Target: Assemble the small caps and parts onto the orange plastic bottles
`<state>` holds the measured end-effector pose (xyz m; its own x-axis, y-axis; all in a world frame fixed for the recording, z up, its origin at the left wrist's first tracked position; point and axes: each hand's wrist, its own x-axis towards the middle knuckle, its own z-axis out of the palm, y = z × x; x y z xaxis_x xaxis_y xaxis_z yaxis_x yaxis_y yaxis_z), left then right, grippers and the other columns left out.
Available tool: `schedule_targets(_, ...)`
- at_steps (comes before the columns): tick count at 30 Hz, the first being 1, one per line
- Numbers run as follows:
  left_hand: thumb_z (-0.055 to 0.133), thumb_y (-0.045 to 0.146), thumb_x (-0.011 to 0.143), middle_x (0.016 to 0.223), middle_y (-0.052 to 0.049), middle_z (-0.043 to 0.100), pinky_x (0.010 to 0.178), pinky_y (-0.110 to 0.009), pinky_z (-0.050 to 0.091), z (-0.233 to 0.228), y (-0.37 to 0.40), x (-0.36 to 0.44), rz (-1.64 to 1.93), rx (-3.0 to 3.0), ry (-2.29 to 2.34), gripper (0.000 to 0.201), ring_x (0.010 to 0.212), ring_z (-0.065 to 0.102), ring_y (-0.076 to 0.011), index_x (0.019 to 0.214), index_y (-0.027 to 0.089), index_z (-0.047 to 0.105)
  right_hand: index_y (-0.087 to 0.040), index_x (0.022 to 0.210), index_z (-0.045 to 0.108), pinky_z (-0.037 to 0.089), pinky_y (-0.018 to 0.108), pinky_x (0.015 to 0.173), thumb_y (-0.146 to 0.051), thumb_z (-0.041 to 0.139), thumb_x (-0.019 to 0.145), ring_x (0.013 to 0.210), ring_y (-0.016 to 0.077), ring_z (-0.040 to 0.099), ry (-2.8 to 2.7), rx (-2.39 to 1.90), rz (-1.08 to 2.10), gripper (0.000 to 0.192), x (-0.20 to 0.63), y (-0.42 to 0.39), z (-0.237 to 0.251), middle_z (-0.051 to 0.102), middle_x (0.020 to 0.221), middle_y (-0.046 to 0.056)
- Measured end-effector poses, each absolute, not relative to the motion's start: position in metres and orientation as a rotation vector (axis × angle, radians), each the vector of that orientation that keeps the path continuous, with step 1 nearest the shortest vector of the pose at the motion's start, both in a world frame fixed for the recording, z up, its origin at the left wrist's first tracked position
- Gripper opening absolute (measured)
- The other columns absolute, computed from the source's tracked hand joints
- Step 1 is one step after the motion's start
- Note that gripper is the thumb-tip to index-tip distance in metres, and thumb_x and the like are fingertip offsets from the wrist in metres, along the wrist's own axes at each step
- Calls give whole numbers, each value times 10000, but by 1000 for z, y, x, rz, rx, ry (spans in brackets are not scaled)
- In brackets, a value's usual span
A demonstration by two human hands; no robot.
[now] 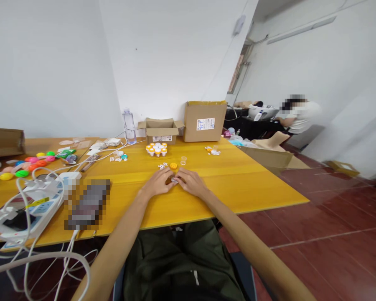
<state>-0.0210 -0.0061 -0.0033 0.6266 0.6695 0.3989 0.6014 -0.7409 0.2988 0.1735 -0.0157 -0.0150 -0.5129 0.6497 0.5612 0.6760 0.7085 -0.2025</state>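
Observation:
My left hand and my right hand meet low over the table, fingertips pinched together. Between them shows a small whitish piece, mostly covered by the fingers and too small to name. Just beyond the fingers lies a round orange-yellow plastic part. To its left are small white pieces with dark marks; to its right stands a short clear plastic cylinder. Farther back, several small white-and-orange capped containers are grouped closely together.
Behind stand an open carton, a closed carton and a water bottle. Loose parts lie at right. On the left are a power strip, a blurred dark device and colourful balls. Another person sits at far right.

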Motion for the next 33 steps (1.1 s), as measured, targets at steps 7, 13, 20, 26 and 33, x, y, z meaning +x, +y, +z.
schedule_targets(7,556,324,903,993,-59,647,893,-369,492,-9,-2,-23,749,2712,1046,110,989,603,-233,939,229,600,-240,889,677,427,260,693,-303,523,988,784,162,615,-2278,-1028,-12,193,174,-16,-15,679,914,39)
schedule_targets(13,538,334,918,1023,-61,647,908,-374,490,-14,1,-24,746,2720,1031,135,1012,600,-233,973,230,604,-239,904,682,427,256,712,-294,501,999,802,161,621,-2279,-998,27,211,174,-15,-16,683,926,38)
schedule_targets(20,545,339,916,1028,-61,648,904,-378,500,-14,3,-24,749,2725,1002,134,1014,605,-235,974,237,609,-225,867,656,425,253,693,-248,521,984,792,162,627,-2280,-981,3,181,173,-15,-15,686,904,39)
schedule_targets(26,542,320,912,1032,-62,652,916,-386,508,-8,-2,-22,765,2729,988,116,1026,607,-238,960,232,600,-230,858,647,429,260,686,-249,531,977,774,162,620,-2281,-996,-13,168,173,-15,-15,678,879,36)
schedule_targets(33,545,309,911,1046,-69,658,923,-388,512,-5,-4,-21,726,2736,1019,120,1037,612,-244,979,234,609,-233,864,655,428,262,688,-279,535,981,775,162,617,-2277,-1003,-19,173,174,-15,-16,674,877,34)
